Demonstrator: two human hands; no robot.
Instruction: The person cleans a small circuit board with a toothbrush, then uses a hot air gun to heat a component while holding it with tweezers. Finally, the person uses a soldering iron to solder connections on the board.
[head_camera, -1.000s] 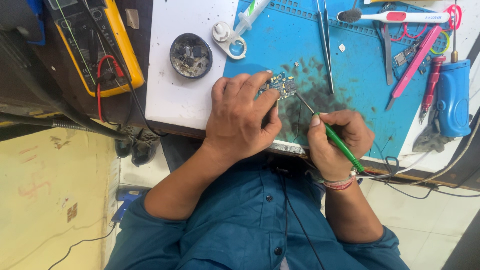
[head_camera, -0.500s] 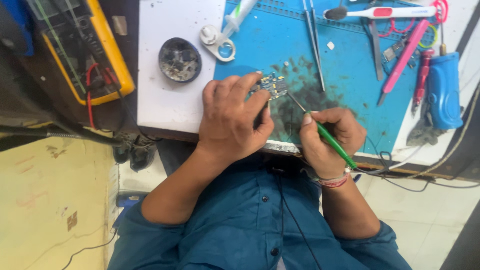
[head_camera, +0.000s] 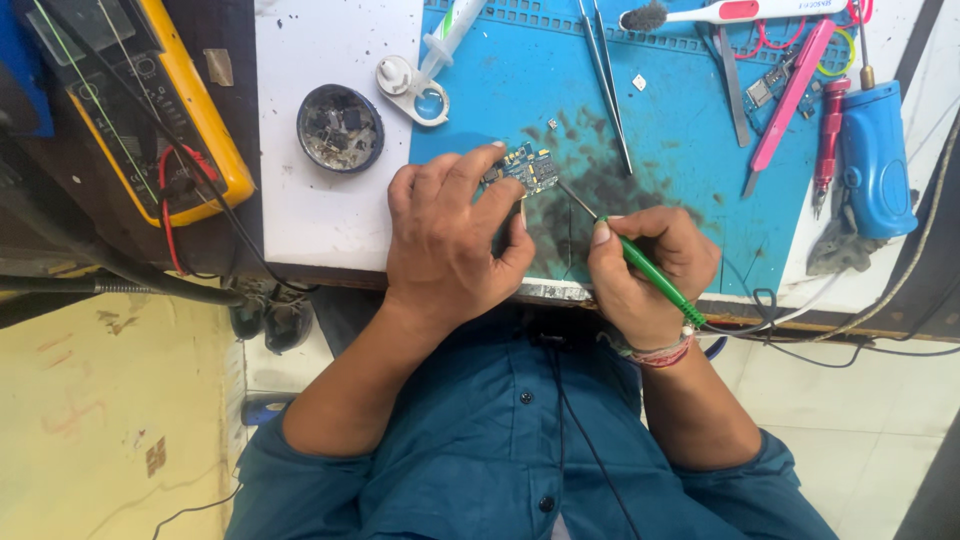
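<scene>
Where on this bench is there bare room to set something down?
Bare: the white surface between the round tin and the left hand, and the blue mat between tweezers and pink tool. Crowded: the top right, around the blue driver.

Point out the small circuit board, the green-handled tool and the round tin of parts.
small circuit board (head_camera: 528, 167), head view, on its exposed blue face beside the left fingertips.
green-handled tool (head_camera: 650, 272), head view, mid-handle in the right hand.
round tin of parts (head_camera: 340, 127), head view, its centre.

Electronics repair bench: multimeter (head_camera: 150, 110), tweezers (head_camera: 605, 80).
</scene>
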